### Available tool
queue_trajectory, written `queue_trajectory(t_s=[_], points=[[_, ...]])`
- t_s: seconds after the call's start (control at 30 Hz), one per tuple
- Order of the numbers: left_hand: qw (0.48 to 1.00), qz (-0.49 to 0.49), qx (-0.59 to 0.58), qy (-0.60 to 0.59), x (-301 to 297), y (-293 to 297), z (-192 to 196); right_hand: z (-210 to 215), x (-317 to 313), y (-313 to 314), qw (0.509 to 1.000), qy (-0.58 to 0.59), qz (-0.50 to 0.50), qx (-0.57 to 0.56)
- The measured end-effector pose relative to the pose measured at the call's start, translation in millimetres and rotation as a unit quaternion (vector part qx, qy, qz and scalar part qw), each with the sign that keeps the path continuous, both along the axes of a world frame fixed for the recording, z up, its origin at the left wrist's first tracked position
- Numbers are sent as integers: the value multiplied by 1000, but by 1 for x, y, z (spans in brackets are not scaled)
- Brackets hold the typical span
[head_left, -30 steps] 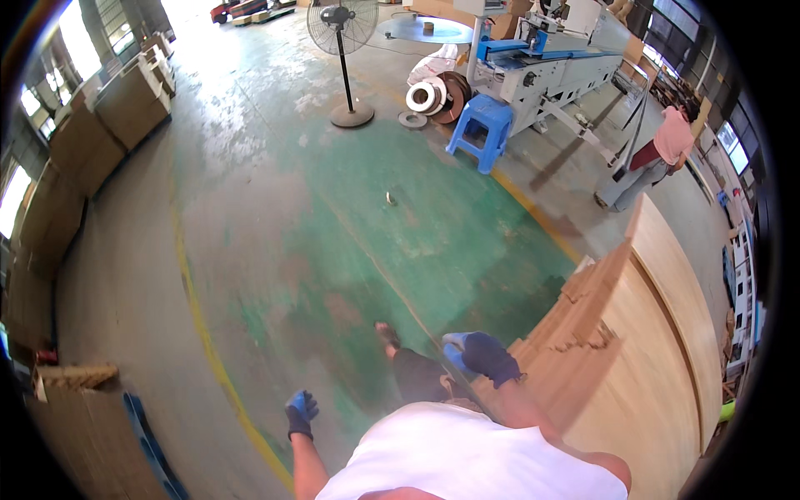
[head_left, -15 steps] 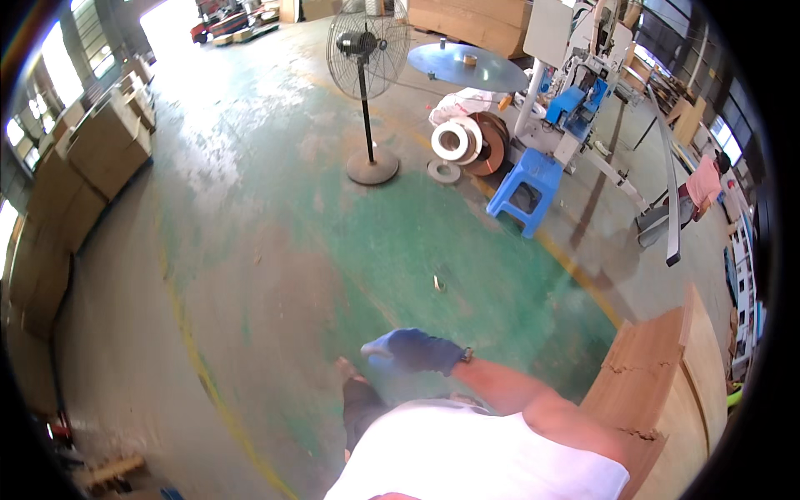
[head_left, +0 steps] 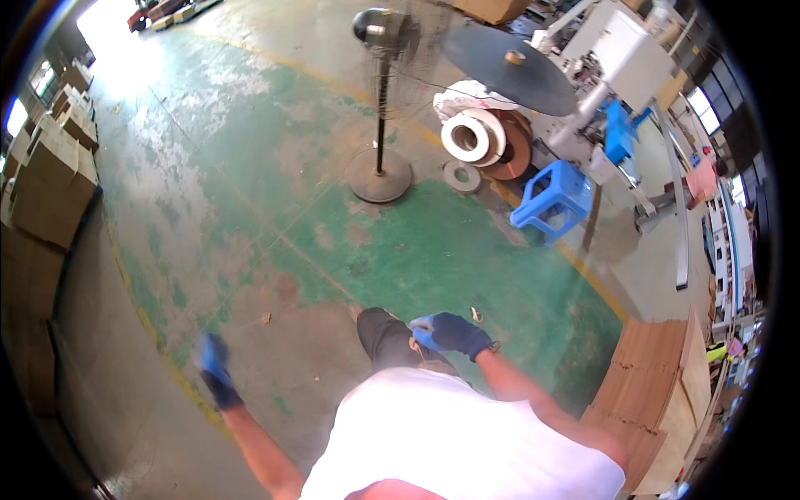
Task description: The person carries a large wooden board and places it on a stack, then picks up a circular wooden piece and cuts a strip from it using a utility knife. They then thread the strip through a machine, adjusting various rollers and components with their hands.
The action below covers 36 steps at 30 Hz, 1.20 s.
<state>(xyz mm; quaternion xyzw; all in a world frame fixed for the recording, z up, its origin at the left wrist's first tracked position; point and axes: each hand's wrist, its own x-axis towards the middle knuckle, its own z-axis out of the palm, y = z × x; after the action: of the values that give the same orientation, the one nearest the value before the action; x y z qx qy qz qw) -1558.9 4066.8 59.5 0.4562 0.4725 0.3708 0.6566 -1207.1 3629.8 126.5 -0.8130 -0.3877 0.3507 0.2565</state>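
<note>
My left hand [head_left: 216, 367], in a blue work glove, hangs out to the left over the bare floor; motion smears its fingers. In front of my body is my right hand [head_left: 452, 333], gloved in blue too, with a band at the wrist. Its fingers look curled in, and whatever they may hold is hidden. Beneath it shows my dark trouser leg [head_left: 385, 337]. A small pale scrap [head_left: 476, 315] lies on the floor just past the right hand. To the right of my right arm stands a stack of brown cardboard sheets [head_left: 646, 375].
A standing fan [head_left: 380, 175] is ahead. Right of it are a round dark tabletop [head_left: 504, 71], tape rolls [head_left: 467, 138], a blue plastic stool [head_left: 557, 200] and a white machine [head_left: 621, 50]. Cardboard boxes [head_left: 54, 183] line the left. A person in pink [head_left: 702, 179] is at far right.
My left hand has come into view at the left. My right hand has shifted right in the picture. The view has turned and moved forward, bringing the stool and fan base closer.
</note>
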Motion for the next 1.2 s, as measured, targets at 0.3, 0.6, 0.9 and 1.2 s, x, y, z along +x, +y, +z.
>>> queue_trajectory(t_s=[0.3,0.6,0.9,1.2], points=[[513,-223,825,-76,366,159,399,-44,200,340,998,-57,25,-11],[381,-277,864,-180,613,335,378,-131,364,467,975,3,-223,-20],[327,-286,848,-304,924,520,404,-137,491,620,875,123,-466,52],[387,-260,810,-354,1250,589,393,-132,766,695,825,47,-559,-68]])
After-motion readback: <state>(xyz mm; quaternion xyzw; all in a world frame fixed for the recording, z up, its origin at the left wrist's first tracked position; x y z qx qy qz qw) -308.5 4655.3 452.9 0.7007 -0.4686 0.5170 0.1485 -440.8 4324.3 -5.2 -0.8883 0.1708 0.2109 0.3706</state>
